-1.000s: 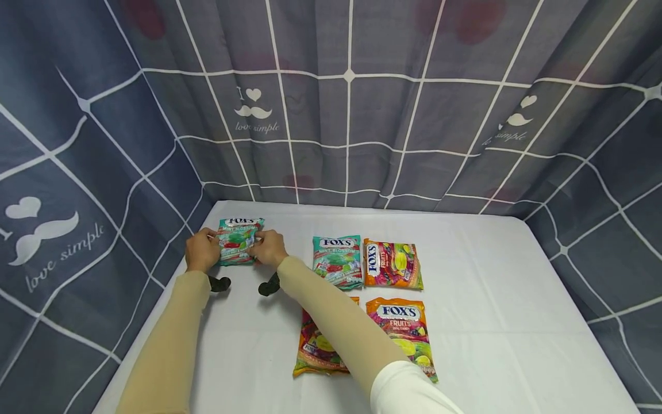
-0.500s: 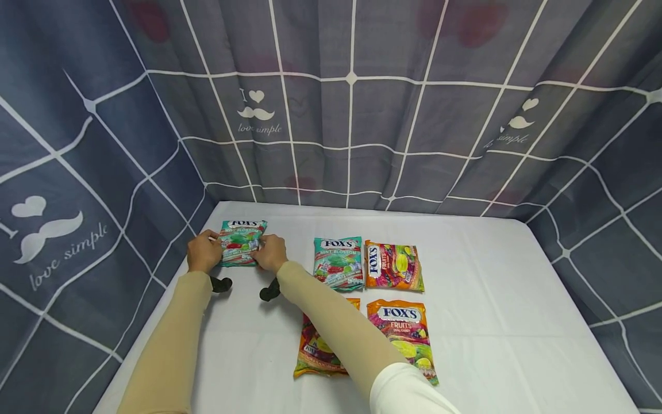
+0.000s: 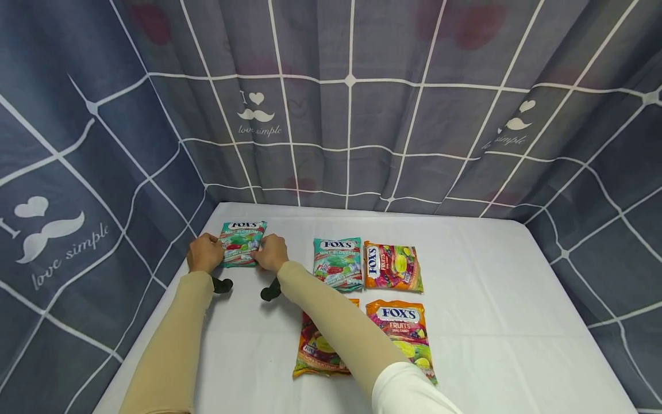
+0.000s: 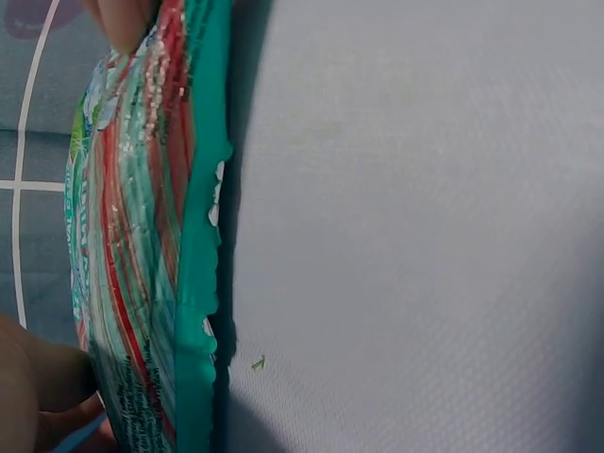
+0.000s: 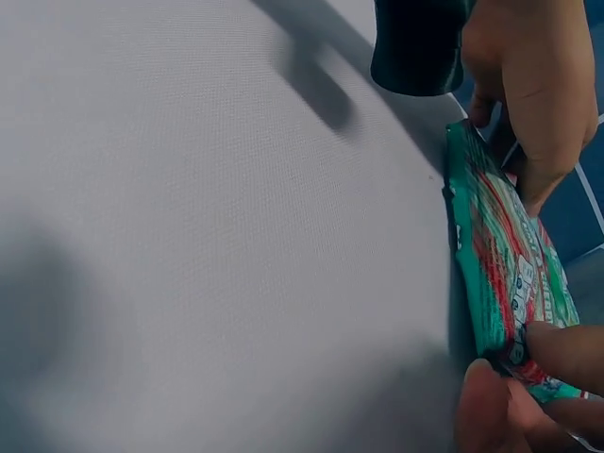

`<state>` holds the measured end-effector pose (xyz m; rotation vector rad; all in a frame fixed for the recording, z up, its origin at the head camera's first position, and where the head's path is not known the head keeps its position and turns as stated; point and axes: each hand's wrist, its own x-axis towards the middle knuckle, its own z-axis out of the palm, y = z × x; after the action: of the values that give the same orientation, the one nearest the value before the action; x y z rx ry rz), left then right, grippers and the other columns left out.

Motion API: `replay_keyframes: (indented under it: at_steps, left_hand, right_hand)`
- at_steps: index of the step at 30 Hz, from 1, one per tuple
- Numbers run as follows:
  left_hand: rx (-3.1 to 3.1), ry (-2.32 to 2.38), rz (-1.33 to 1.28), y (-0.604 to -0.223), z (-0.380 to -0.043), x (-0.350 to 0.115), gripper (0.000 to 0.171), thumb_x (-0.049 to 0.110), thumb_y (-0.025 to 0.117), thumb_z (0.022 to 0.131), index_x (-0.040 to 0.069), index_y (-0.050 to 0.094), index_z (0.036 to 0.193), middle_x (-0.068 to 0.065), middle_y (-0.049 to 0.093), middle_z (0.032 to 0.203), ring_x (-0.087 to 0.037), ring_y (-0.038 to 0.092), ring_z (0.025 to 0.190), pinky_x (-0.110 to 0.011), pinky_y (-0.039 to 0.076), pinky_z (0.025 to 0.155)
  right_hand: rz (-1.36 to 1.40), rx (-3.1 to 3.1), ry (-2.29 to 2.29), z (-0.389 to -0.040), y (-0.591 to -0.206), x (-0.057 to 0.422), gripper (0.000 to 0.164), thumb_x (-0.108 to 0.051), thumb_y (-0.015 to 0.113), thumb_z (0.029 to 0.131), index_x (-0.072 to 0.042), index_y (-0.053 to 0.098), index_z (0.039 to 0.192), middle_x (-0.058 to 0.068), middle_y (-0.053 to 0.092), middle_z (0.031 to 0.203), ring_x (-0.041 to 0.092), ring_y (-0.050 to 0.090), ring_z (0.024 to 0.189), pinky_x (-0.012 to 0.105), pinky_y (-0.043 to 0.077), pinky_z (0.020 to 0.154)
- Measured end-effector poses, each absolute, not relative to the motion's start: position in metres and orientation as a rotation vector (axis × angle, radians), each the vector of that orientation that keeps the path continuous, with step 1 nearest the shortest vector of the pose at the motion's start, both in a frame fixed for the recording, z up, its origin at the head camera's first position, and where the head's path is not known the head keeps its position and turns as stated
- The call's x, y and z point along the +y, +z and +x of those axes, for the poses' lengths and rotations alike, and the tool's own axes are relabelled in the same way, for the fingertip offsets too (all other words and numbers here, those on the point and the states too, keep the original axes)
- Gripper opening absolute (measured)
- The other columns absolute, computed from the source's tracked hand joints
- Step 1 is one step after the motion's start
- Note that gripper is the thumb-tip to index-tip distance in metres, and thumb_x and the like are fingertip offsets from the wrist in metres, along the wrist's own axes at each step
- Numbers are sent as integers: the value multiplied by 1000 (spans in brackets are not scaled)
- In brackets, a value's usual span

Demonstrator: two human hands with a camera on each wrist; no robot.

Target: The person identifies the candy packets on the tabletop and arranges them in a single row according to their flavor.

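Near the far left corner of the table, a green FOX'S Mint Blossom candy bag (image 3: 240, 244) is held between both hands, its front facing up. My left hand (image 3: 204, 253) grips the left side edge. The right hand (image 3: 271, 253) pinches the opposite side, with thumb and fingers around the lower corner in the right wrist view. Seen from the left wrist, the bag's serrated bottom edge (image 4: 196, 330) lies close along the white cloth. A second Mint Blossom bag (image 3: 337, 261) lies flat to the right of the hands.
Beside the second green bag lies an orange FOX'S Fruits bag (image 3: 393, 266), turned sideways. Nearer are two more Fruits bags, one upright (image 3: 400, 328) and one partly hidden (image 3: 316, 351) under the right forearm. A grid-patterned curtain (image 3: 320, 115) borders the white table (image 3: 491, 322).
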<state>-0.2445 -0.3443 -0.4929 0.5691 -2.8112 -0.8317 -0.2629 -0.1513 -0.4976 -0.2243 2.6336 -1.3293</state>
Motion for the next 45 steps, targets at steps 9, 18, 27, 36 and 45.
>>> replay_keyframes:
  at_steps: [9,18,27,36,45]
  left_hand:
    - [-2756,-790,510,-484,-240,-330,29,10,52,108,-12,60,125,-38,55,128,-57,51,128,-72,35,107]
    - [-2632,-847,268,-467,-240,-302,26,3,49,110,-12,65,123,-34,63,113,-54,62,105,-66,49,91]
    - [-2565,-977,68,-446,-238,-268,20,3,56,111,-10,67,120,-31,65,110,-49,64,100,-61,51,86]
    - [-2694,-1116,-83,-427,-229,-240,25,11,61,111,-8,66,126,-28,69,111,-42,69,94,-51,54,80]
    - [-2845,-1172,-241,-432,-210,-213,29,21,65,111,-6,69,122,-20,70,102,-29,65,78,-40,50,68]
  right_hand:
    - [-265,2513,-1478,-258,-481,-129,42,-15,82,102,6,71,137,16,79,83,25,73,52,26,56,55]
    - [-495,2518,-1533,-249,-460,-97,37,-12,78,104,10,70,134,13,78,87,28,74,56,27,58,55]
    - [-632,2530,-1525,-231,-435,-56,38,-17,80,104,6,72,133,15,79,88,38,75,65,29,56,48]
    - [-735,2621,-1425,-207,-421,-13,38,-20,82,102,2,75,131,13,77,92,30,74,67,27,56,53]
    - [-771,2669,-1326,-190,-433,32,48,-29,82,102,5,71,135,8,73,86,12,57,55,27,47,55]
